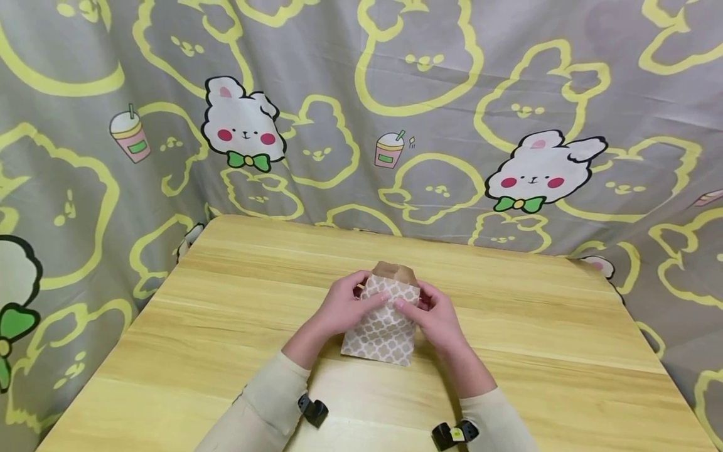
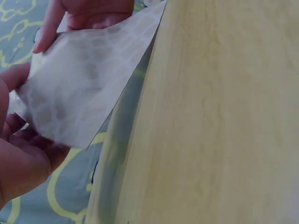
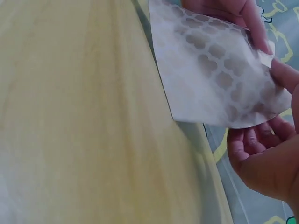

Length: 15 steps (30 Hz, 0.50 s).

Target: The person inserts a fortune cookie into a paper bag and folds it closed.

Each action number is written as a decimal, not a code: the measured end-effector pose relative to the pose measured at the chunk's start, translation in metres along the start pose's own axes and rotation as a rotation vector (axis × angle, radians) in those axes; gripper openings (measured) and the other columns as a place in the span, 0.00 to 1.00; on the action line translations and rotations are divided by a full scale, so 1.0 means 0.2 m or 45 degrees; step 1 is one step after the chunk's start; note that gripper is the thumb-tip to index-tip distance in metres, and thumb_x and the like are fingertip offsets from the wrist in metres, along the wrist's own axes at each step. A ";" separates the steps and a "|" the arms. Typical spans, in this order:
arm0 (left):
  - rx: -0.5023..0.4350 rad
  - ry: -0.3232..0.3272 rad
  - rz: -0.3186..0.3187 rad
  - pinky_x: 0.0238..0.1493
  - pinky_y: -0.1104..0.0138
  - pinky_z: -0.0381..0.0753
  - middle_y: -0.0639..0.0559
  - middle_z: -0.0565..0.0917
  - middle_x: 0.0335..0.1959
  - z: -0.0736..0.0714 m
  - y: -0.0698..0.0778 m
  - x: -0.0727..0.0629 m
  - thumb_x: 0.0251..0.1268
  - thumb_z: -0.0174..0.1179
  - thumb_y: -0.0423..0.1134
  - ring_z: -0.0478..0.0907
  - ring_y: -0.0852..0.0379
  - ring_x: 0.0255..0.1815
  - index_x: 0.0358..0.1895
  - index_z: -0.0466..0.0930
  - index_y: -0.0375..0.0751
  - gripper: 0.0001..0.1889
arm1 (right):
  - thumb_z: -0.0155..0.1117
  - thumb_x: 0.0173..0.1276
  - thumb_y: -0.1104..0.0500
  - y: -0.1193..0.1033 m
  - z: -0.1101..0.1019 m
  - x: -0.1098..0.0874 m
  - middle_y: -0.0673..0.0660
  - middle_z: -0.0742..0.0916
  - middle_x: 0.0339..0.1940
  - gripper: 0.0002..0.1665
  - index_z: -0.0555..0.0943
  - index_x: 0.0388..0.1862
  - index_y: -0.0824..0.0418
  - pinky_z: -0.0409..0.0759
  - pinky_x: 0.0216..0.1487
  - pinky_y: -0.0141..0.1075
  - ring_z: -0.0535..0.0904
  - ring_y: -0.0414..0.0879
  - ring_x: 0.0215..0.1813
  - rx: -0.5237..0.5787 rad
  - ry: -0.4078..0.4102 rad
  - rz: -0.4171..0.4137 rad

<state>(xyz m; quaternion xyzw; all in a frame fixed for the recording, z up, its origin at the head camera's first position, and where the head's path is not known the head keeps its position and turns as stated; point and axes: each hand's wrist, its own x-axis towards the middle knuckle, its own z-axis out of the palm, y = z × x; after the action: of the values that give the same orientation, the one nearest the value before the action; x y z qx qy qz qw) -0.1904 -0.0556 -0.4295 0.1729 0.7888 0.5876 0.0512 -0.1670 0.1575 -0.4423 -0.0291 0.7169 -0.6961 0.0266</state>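
Note:
A small paper bag (image 1: 380, 336) with a white and tan lattice pattern is held between both hands over the table. Its plain brown inside (image 1: 393, 272) shows at the far end. My left hand (image 1: 346, 306) grips the left edge, thumb on the patterned face and fingers behind. On the opposite edge my right hand (image 1: 437, 317) grips it the same way, the two thumbs close together. In the left wrist view the paper bag (image 2: 88, 84) tilts, its near edge low by the tabletop. The right wrist view shows fingers (image 3: 254, 140) curled under the paper bag (image 3: 210, 70).
The wooden table (image 1: 237, 282) spreads around the hands. A grey curtain (image 1: 316, 56) with yellow outlines and white rabbits hangs behind and along both sides of it. Black straps with small devices (image 1: 312, 410) sit at both wrists over beige sleeves (image 1: 271, 392).

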 end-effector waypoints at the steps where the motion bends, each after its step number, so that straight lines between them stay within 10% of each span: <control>1: -0.035 0.000 -0.004 0.33 0.61 0.81 0.52 0.81 0.38 0.00 0.00 0.00 0.66 0.67 0.48 0.78 0.53 0.35 0.54 0.81 0.44 0.18 | 0.73 0.64 0.63 0.00 0.00 0.00 0.64 0.84 0.47 0.28 0.78 0.62 0.65 0.84 0.41 0.40 0.83 0.53 0.43 0.006 0.008 -0.020; 15: -0.199 0.071 0.067 0.31 0.65 0.79 0.49 0.82 0.32 0.02 0.00 -0.02 0.70 0.64 0.39 0.78 0.55 0.31 0.44 0.83 0.39 0.08 | 0.76 0.58 0.68 -0.03 0.00 -0.02 0.60 0.84 0.38 0.23 0.82 0.53 0.70 0.83 0.35 0.35 0.81 0.46 0.36 0.036 0.133 -0.118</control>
<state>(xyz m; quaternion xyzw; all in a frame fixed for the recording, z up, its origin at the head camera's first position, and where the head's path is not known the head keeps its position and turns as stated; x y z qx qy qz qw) -0.1861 -0.0527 -0.4310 0.1727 0.7368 0.6532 0.0271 -0.1635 0.1566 -0.4369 -0.0256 0.7052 -0.7073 -0.0428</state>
